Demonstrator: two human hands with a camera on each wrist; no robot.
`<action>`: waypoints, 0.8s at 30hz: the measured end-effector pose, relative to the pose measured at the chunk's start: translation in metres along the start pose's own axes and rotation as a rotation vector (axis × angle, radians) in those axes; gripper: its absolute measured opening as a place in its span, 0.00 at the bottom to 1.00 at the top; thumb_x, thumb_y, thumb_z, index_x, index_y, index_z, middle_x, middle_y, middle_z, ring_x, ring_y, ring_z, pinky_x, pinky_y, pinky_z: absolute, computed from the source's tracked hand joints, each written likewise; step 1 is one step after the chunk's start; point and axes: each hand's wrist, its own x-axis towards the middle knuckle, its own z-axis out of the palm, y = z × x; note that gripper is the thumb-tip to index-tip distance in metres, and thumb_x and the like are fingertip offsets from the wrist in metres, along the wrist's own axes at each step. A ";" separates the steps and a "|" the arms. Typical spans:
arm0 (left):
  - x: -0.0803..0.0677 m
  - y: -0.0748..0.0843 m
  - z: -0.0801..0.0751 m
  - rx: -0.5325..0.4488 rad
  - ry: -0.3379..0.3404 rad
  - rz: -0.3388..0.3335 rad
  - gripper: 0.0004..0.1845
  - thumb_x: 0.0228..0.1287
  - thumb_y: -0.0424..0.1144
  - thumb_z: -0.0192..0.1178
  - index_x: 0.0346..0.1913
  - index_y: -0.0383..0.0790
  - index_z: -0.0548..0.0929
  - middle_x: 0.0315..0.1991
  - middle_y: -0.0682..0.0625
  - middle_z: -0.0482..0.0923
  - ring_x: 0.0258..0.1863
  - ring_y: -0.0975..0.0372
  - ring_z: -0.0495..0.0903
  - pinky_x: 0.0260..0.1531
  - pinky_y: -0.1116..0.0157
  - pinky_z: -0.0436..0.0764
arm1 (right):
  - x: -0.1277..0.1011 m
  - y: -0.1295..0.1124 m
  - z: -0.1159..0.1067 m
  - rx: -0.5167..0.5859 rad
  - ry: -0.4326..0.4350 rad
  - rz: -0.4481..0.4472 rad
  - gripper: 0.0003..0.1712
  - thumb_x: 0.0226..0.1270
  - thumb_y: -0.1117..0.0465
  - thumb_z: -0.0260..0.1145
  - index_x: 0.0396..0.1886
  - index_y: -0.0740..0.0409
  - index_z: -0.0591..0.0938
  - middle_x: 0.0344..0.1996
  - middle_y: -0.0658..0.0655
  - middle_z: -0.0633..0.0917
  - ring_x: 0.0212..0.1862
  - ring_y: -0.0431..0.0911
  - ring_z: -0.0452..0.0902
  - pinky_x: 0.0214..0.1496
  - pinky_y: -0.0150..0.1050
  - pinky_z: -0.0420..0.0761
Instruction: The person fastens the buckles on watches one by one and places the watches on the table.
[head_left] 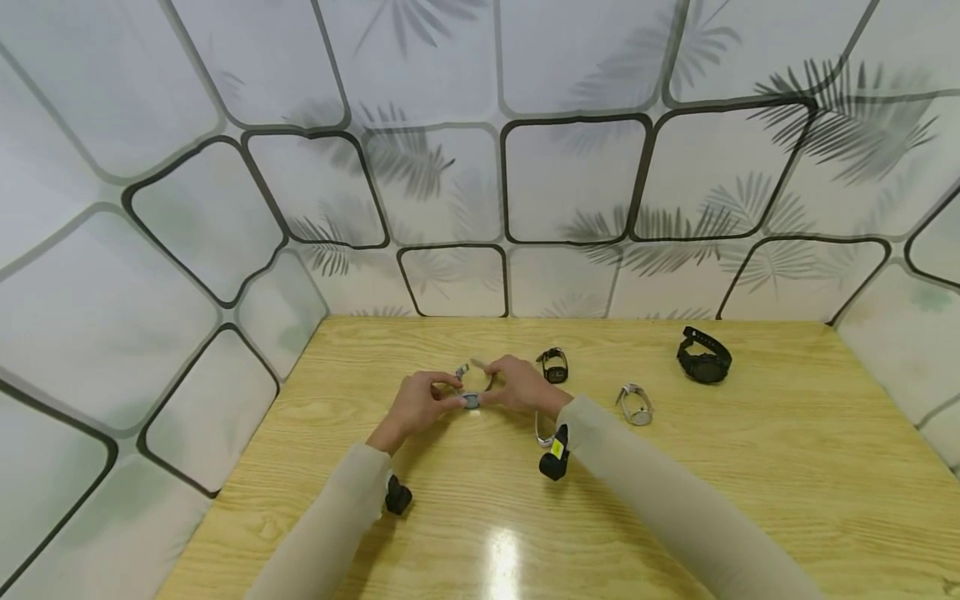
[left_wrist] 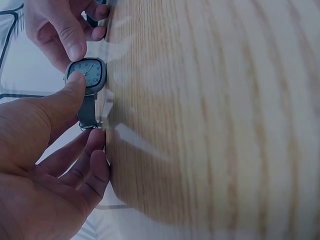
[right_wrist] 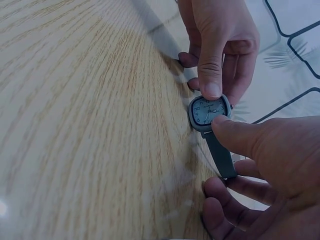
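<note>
A square-cased wristwatch [head_left: 471, 400] with a grey strap lies between the two hands on the table, strap standing up behind its case. Its pale green dial [left_wrist: 94, 70] with numerals faces up in the left wrist view. My left hand [head_left: 417, 402] holds one side, thumb on the case edge and fingers about the strap's buckle end. On the opposite side, my right hand [head_left: 519, 385] grips the watch, its thumb [right_wrist: 235, 134] on the dial's edge and its fingers by the other strap half. The fingers partly hide the strap.
Behind the right hand sits a small black watch [head_left: 555, 372]. A light-banded watch [head_left: 543, 440] lies partly hidden under the right wrist. Farther right are a silver-toned watch [head_left: 637, 410] and a bulky black watch [head_left: 705, 367]. A patterned wall [head_left: 450, 183] borders the wooden table [head_left: 465, 517].
</note>
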 end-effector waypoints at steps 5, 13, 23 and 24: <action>0.000 0.002 -0.001 0.015 0.001 0.015 0.16 0.61 0.38 0.76 0.52 0.38 0.90 0.52 0.43 0.86 0.32 0.60 0.85 0.28 0.65 0.83 | 0.000 -0.001 0.000 -0.007 -0.007 -0.012 0.35 0.67 0.52 0.76 0.68 0.64 0.78 0.65 0.63 0.78 0.66 0.56 0.73 0.61 0.51 0.77; 0.002 -0.004 -0.007 0.050 -0.065 0.071 0.14 0.64 0.37 0.73 0.52 0.39 0.90 0.56 0.43 0.84 0.41 0.55 0.86 0.39 0.59 0.86 | -0.002 -0.002 0.000 -0.007 -0.012 -0.051 0.32 0.67 0.52 0.75 0.66 0.64 0.80 0.63 0.61 0.80 0.67 0.56 0.73 0.66 0.53 0.76; 0.004 -0.008 -0.008 0.011 -0.077 0.069 0.09 0.63 0.35 0.73 0.46 0.41 0.91 0.55 0.44 0.85 0.42 0.55 0.86 0.37 0.61 0.85 | -0.001 0.001 0.001 -0.007 0.000 -0.094 0.16 0.68 0.58 0.75 0.52 0.57 0.89 0.58 0.58 0.83 0.65 0.56 0.74 0.67 0.54 0.75; 0.004 -0.009 -0.008 0.005 -0.072 0.068 0.09 0.63 0.36 0.73 0.45 0.41 0.91 0.54 0.44 0.85 0.41 0.56 0.86 0.35 0.62 0.85 | -0.001 0.002 0.001 -0.011 0.003 -0.100 0.14 0.68 0.58 0.75 0.51 0.57 0.89 0.57 0.58 0.83 0.65 0.56 0.75 0.66 0.54 0.76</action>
